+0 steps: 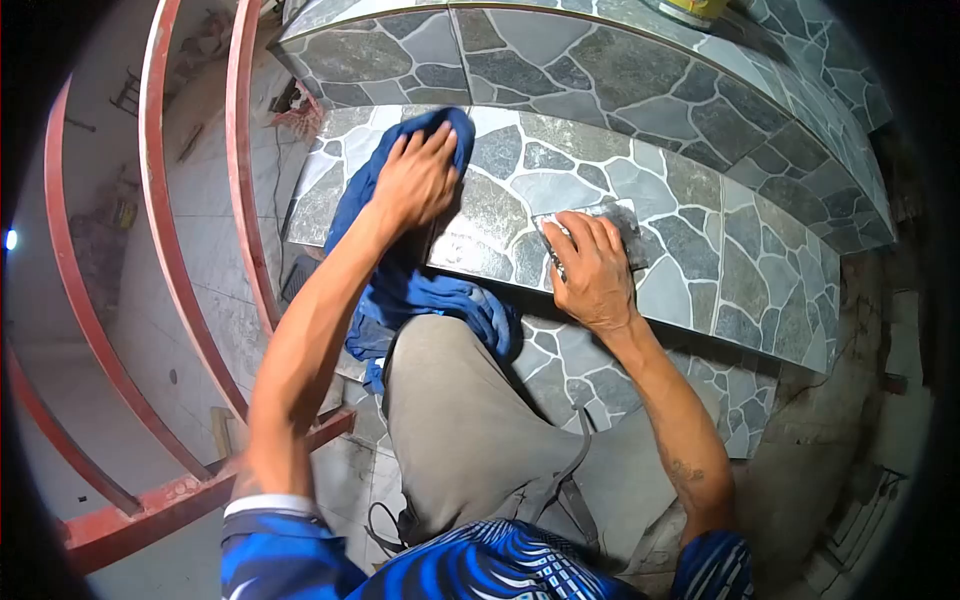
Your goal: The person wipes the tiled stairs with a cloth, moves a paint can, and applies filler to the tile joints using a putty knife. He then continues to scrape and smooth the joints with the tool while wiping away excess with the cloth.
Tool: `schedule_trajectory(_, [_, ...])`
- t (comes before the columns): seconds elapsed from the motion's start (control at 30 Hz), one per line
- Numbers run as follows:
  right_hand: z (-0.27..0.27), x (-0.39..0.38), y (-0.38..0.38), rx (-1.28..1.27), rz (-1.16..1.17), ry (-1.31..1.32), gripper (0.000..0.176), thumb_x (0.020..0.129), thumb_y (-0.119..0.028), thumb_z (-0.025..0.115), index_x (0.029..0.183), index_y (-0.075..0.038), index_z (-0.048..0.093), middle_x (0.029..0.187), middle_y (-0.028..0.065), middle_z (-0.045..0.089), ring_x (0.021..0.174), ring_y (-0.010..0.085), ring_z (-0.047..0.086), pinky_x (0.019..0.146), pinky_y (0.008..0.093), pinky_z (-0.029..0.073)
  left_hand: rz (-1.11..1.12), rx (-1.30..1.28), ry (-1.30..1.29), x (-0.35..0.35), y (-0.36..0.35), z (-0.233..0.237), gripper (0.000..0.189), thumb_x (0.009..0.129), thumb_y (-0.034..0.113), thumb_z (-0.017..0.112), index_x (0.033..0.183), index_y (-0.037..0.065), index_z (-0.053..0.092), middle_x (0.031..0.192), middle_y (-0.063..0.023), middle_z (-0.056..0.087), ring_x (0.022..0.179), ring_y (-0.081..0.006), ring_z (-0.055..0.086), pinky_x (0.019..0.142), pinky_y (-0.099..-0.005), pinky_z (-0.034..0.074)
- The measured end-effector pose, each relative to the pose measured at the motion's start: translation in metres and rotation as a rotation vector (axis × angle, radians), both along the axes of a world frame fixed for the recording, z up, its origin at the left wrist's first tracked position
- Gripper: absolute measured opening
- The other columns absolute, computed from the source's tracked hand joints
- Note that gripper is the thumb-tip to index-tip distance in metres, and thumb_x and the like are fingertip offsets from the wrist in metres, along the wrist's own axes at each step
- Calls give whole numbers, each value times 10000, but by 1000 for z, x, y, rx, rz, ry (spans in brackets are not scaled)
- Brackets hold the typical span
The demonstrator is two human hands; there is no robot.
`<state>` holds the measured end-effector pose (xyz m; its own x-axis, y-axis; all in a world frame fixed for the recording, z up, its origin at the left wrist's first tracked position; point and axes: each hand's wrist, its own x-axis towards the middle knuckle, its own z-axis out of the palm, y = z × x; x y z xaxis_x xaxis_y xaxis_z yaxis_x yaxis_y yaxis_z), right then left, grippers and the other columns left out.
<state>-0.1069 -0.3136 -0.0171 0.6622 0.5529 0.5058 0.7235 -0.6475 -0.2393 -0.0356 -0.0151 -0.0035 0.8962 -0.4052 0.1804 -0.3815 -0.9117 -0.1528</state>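
On the tiled step [690, 270] lies a bunched blue cloth [370, 190], and my left hand [420, 180] presses down on it with its fingers bent over the fabric. The cloth hangs over the step's front edge beside my knee. Further right, my right hand [590, 265] grips a flat grey rectangular pad [625, 225] smeared with white, lying against the tiles; my palm and fingers hide part of it. White grout lines run between the stone-patterned shapes around both hands.
Red metal railing bars [160, 200] stand close on my left. A higher tiled step [600, 70] rises behind, with a yellow container [693, 10] on top. A lower tiled step [610, 370] shows beneath, and bare rough floor [800, 450] lies to the right.
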Motion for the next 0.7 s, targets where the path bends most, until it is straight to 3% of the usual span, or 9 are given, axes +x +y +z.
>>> schedule_trajectory(0.07, [1,-1,-4,13,3,4,504,739,-89,720,1227,-32,608,1223,150,574,1174,320,552,1052,478,401,9,81,17,8,-4,-5,576,933,256,545,1437,-7,455,1488,-187,467,1330,-342,475,1138,-498,334])
schedule_trajectory(0.17, [3,4,-8,33,23,4,506,740,-96,719,1228,-30,599,1222,148,568,1177,316,548,1050,468,398,-82,12,9,-79,9,6,580,939,250,542,1451,-4,444,1487,-186,468,1355,-335,458,1169,-481,294])
schedule_trajectory(0.27, [0,-2,-4,34,2,14,521,739,-110,726,1235,-35,585,1221,144,567,1191,309,539,1050,463,390,47,11,256,-129,3,26,556,994,212,480,1509,27,384,1509,-168,447,1402,-338,411,1193,-469,265])
schedule_trajectory(0.37, [-2,-2,-1,21,-23,-1,512,745,-121,725,1230,-36,587,1218,143,571,1193,305,539,1051,464,388,68,-121,235,-67,-17,21,526,1036,272,429,1493,15,387,1499,-180,450,1384,-359,423,1172,-495,293])
schedule_trajectory(0.43, [1,-3,-1,55,-13,34,507,739,-84,717,1232,-36,610,1231,143,584,1196,310,550,1058,473,393,81,-164,89,4,-18,-11,525,1059,332,380,1466,1,396,1480,-212,453,1364,-383,438,1149,-525,317])
schedule_trajectory(0.5, [4,-3,-6,70,-20,47,505,736,-66,713,1232,-36,622,1235,144,593,1196,313,557,1061,476,395,238,-80,292,34,-43,12,517,1064,341,346,1447,-2,402,1500,-220,432,1362,-388,441,1140,-545,320])
schedule_trajectory(0.53, [5,0,-8,70,-10,48,505,735,-68,713,1231,-37,622,1232,144,595,1195,314,558,1060,476,396,202,-120,150,28,-35,-3,514,1060,321,365,1462,2,405,1529,-202,412,1386,-373,423,1157,-523,308])
schedule_trajectory(0.63, [1,-3,-7,106,20,60,510,736,-79,714,1235,-34,621,1224,142,598,1188,315,559,1054,475,398,-51,-173,64,-49,-11,-6,512,1055,293,395,1480,8,407,1544,-175,408,1407,-355,406,1180,-496,281])
schedule_trajectory(0.7, [2,-4,-4,77,-11,57,504,739,-76,711,1233,-31,619,1227,140,593,1190,312,557,1055,475,395,-15,-116,174,-92,-19,11,507,1053,266,416,1493,13,405,1542,-169,412,1419,-343,397,1195,-474,259])
